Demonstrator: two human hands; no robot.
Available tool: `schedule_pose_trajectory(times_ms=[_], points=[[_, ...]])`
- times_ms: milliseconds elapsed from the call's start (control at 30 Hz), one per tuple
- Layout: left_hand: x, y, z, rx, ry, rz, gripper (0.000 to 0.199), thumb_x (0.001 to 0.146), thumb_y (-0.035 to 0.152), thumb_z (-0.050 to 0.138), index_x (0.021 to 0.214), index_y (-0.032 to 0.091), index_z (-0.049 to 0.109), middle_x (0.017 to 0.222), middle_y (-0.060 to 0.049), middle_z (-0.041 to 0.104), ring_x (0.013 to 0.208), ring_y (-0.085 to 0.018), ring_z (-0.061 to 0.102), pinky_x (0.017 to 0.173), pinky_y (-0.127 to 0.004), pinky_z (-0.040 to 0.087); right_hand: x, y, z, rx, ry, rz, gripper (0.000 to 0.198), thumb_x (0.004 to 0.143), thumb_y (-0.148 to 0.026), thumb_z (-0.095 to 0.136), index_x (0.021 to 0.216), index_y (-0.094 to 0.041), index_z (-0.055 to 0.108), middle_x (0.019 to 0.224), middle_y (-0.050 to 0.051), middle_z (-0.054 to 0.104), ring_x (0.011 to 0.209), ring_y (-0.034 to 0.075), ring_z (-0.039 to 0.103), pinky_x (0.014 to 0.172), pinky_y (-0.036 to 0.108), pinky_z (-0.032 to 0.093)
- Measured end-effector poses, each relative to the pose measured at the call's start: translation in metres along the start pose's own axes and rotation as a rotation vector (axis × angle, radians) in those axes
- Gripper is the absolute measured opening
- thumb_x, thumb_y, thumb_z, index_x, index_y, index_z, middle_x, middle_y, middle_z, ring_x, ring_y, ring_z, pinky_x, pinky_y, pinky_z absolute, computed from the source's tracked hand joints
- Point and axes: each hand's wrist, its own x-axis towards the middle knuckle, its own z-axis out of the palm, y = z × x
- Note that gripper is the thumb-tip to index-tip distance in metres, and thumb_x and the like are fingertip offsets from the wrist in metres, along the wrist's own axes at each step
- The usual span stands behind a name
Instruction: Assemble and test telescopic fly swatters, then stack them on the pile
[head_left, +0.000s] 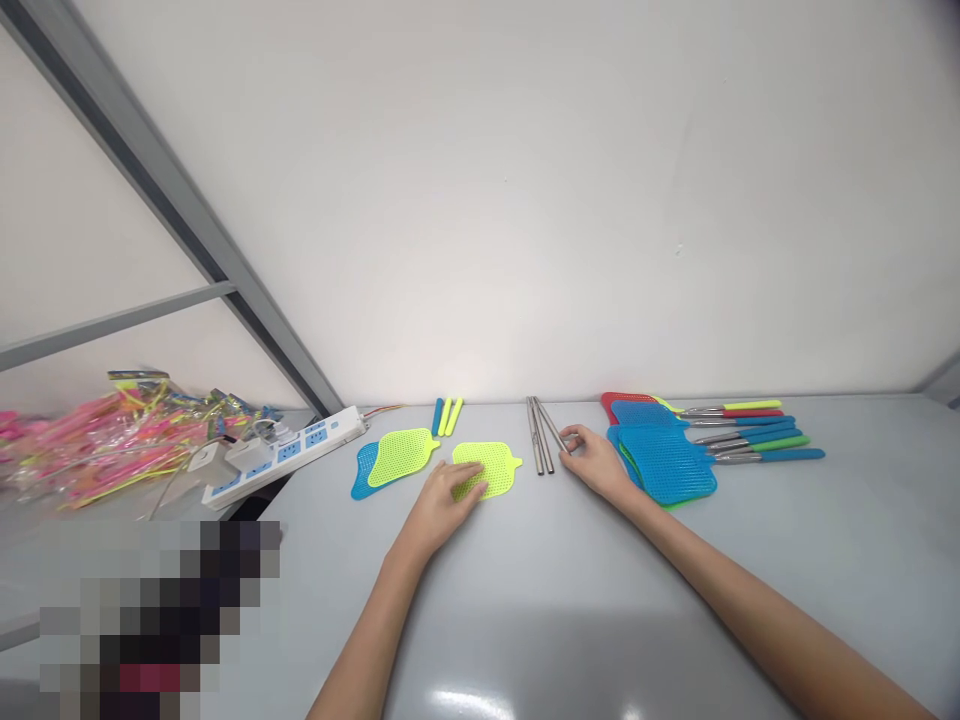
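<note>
My left hand (448, 500) lies on a yellow fly swatter head (496, 468), its fingers stretched over the perforated sheet. The end of one metal rod (551, 425) is pinched between the thumb and fingers of my right hand (594, 460). Beside that rod, other metal rods (537, 440) lie close together on the table. Left of my left hand, a second yellow swatter head (401, 457) partly covers a blue swatter head (365, 475). Behind them are two yellow handle grips (449, 416) and a blue handle grip (437, 416).
Several fly swatters with handles (667, 465) are piled right of my right hand. A white power strip (300, 455) with plugs sits at the table's left edge, near bagged colourful items (127, 430). A wall (525, 200) rises behind the grey table (540, 570).
</note>
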Motion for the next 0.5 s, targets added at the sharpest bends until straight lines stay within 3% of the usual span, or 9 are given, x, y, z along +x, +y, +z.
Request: schedule_pose_trajectory(times_ms=[100, 200, 333, 433, 500], points=[[0.001, 0.002, -0.003, -0.005, 0.011, -0.016, 0.033, 0.079, 0.040, 0.038, 0.097, 0.023, 0.060, 0.091, -0.002, 0.062, 0.083, -0.017, 0.055, 0.080, -0.032, 0.040, -0.001, -0.001, 0.001, 0.018, 0.028, 0.016, 0.025, 0.057, -0.020, 0.047, 0.080, -0.018, 0.056, 0.065, 0.000, 0.054, 0.055, 0.013, 0.048, 0.055, 0.023, 0.036], [0.001, 0.004, -0.002, 0.015, 0.022, -0.016, 0.035, 0.079, 0.042, 0.037, 0.100, 0.023, 0.058, 0.081, -0.002, 0.060, 0.074, -0.015, 0.055, 0.072, -0.030, 0.042, -0.003, -0.002, 0.001, 0.045, 0.044, 0.027, 0.026, 0.058, -0.020, 0.046, 0.082, -0.018, 0.055, 0.063, -0.001, 0.054, 0.054, 0.012, 0.047, 0.055, 0.023, 0.036], [-0.002, 0.004, 0.007, 0.091, 0.026, -0.028, 0.052, 0.070, 0.053, 0.046, 0.115, 0.027, 0.046, 0.110, -0.005, 0.049, 0.105, -0.021, 0.042, 0.090, -0.035, 0.031, -0.004, -0.001, 0.000, 0.107, 0.018, 0.030, 0.026, 0.059, -0.021, 0.046, 0.083, -0.018, 0.055, 0.062, -0.003, 0.053, 0.048, 0.010, 0.045, 0.053, 0.023, 0.035], [-0.005, 0.001, 0.015, 0.165, -0.101, -0.055, 0.081, 0.059, 0.061, 0.052, 0.128, 0.027, 0.026, 0.132, -0.009, 0.026, 0.121, -0.029, 0.018, 0.095, -0.043, 0.018, -0.004, 0.002, -0.001, 0.176, -0.003, 0.038, 0.024, 0.060, -0.021, 0.047, 0.082, -0.019, 0.056, 0.061, -0.003, 0.052, 0.045, 0.009, 0.043, 0.049, 0.022, 0.035], [-0.006, -0.001, 0.018, 0.182, -0.147, -0.050, 0.082, 0.061, 0.062, 0.049, 0.130, 0.027, 0.019, 0.135, -0.009, 0.020, 0.124, -0.029, 0.011, 0.096, -0.044, 0.013, -0.003, 0.004, -0.001, 0.234, -0.007, 0.057, 0.023, 0.061, -0.022, 0.046, 0.082, -0.019, 0.056, 0.060, -0.003, 0.051, 0.042, 0.008, 0.042, 0.045, 0.021, 0.034]])
